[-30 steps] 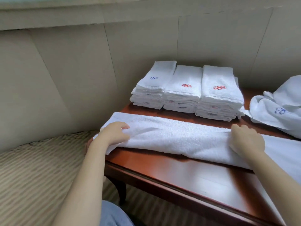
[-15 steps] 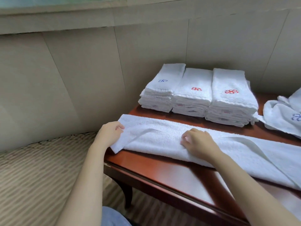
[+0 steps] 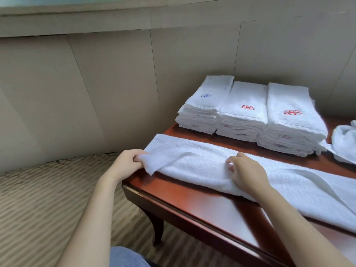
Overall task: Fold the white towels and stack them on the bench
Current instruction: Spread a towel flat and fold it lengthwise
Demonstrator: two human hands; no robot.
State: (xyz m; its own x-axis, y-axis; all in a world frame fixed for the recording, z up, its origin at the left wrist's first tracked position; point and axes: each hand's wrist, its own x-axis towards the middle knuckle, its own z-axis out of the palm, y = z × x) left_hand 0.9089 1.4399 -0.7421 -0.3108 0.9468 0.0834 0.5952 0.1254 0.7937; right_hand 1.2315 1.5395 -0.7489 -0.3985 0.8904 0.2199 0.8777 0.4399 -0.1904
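A long white towel [image 3: 196,160], folded into a narrow strip, lies across the reddish wooden bench [image 3: 185,195]. My left hand [image 3: 127,162] pinches the towel's near-left corner, lifting it slightly off the bench. My right hand [image 3: 244,172] grips the towel's middle, its fingers curled into the cloth. Behind the strip, three stacks of folded white towels stand side by side against the wall: one with a blue emblem [image 3: 204,105] and two with red emblems [image 3: 244,110] [image 3: 290,116].
A crumpled heap of white towels [image 3: 344,143] lies at the bench's right edge. A beige panelled wall runs close behind the bench. Striped carpet [image 3: 48,199] covers the floor to the left. My knee in blue jeans [image 3: 125,257] shows below.
My right hand has slid left along the towel from its right part to its middle. My left hand now pinches and lifts the left corner instead of resting on it.
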